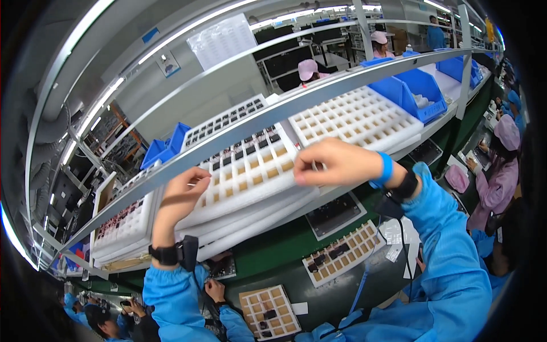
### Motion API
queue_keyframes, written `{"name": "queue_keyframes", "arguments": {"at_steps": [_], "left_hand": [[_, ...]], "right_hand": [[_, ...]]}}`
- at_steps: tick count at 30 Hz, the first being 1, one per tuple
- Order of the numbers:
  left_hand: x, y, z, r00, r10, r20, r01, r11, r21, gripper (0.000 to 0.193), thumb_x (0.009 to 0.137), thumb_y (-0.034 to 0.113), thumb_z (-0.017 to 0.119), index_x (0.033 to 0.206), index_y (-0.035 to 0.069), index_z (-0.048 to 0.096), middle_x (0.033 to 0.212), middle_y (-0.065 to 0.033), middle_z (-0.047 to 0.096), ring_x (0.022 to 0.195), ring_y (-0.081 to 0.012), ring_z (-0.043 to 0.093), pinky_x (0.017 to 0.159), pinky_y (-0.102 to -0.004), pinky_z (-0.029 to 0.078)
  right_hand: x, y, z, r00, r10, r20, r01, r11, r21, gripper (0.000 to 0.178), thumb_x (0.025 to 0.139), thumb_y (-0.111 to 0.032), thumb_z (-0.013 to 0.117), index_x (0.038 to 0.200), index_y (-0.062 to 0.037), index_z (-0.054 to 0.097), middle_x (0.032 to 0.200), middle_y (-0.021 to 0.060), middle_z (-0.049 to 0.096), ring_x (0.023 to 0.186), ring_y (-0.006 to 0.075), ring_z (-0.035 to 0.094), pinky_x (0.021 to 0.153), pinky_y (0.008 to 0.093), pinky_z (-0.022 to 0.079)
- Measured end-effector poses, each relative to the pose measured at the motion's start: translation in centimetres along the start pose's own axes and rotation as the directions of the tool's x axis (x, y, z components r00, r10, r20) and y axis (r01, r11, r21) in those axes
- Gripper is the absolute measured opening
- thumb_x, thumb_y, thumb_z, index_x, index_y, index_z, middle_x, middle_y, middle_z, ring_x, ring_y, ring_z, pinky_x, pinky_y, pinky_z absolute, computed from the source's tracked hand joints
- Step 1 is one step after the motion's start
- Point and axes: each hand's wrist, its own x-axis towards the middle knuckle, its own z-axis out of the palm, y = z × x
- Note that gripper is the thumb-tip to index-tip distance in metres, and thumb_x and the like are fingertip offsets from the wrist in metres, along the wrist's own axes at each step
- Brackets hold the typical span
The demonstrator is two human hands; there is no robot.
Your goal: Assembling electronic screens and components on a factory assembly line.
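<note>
At the white gridded tray (250, 195), left hand (183, 192) and right hand (336, 162) curl, their grip unclear.

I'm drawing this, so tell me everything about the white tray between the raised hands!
The white tray looks like foam, with a grid of pockets. Dark parts fill some farther pockets; nearer ones show tan bottoms. It lies face up on more white layers. I can't tell whether the left hand or right hand touches it.
</note>
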Motion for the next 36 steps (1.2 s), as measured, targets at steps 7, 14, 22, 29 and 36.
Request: {"name": "queue_keyframes", "arguments": {"at_steps": [7, 14, 22, 29, 36], "left_hand": [[8.5, -3.9, 3.3, 1.000, 0.010, -0.002, -0.009, 0.945, 0.328, 0.034, 0.092, 0.027, 0.066, 0.115, 0.002, 0.068, 0.103, -0.0143, 0.072, 0.092, -0.0263, 0.068, 0.085, -0.0393, 0.054], [12.1, -12.1, 4.0, 0.974, 0.226, -0.009, -0.202, 0.887, 0.416, 0.031, 0.089, 0.028, 0.065, 0.107, 0.003, 0.072, 0.100, -0.0175, 0.073, 0.090, -0.0286, 0.071, 0.082, -0.0397, 0.054], [10.6, -6.3, 2.9, 0.985, 0.170, -0.020, -0.164, 0.973, 0.165, 0.016, 0.081, 0.015, 0.073, 0.089, 0.001, 0.076, 0.079, -0.0161, 0.073, 0.073, -0.0232, 0.073, 0.071, -0.0336, 0.057], [11.1, -2.4, 2.5, 0.987, 0.072, -0.143, -0.071, 0.997, 0.011, 0.012, 0.086, 0.007, 0.074, 0.092, -0.002, 0.077, 0.075, -0.0134, 0.074, 0.066, -0.0156, 0.071, 0.063, -0.0285, 0.055], [11.1, -5.3, 3.0, 0.982, 0.129, -0.138, -0.124, 0.991, 0.041, 0.017, 0.089, 0.012, 0.074, 0.097, -0.003, 0.073, 0.093, -0.0109, 0.072, 0.088, -0.0159, 0.067, 0.080, -0.0309, 0.054]], "right_hand": [[9.3, 8.5, 0.3, 0.989, 0.019, -0.149, -0.076, 0.920, -0.384, 0.022, 0.090, -0.026, 0.063, 0.092, -0.0046, 0.070, 0.082, 0.0147, 0.072, 0.076, 0.0321, 0.070, 0.071, 0.0412, 0.054], [16.9, 10.0, 2.8, 0.995, -0.062, 0.083, 0.098, 0.834, -0.544, 0.028, 0.091, -0.018, 0.061, 0.114, -0.0024, 0.067, 0.111, 0.0195, 0.068, 0.109, 0.0396, 0.063, 0.096, 0.0455, 0.050], [19.7, 14.7, 5.9, 0.967, -0.087, 0.238, 0.193, 0.862, -0.469, 0.043, 0.099, -0.028, 0.058, 0.134, -0.0030, 0.059, 0.129, 0.0213, 0.063, 0.117, 0.0395, 0.060, 0.100, 0.0460, 0.048], [19.5, 13.4, 4.1, 0.927, -0.180, 0.329, 0.299, 0.884, -0.359, 0.033, 0.094, -0.017, 0.062, 0.123, -0.0011, 0.064, 0.115, 0.0186, 0.069, 0.107, 0.0374, 0.064, 0.095, 0.0450, 0.050], [20.2, 12.7, 5.3, 0.954, -0.274, 0.121, 0.298, 0.830, -0.472, 0.034, 0.092, -0.023, 0.069, 0.117, -0.0004, 0.066, 0.100, 0.0169, 0.068, 0.097, 0.0350, 0.065, 0.087, 0.0429, 0.052]]}}
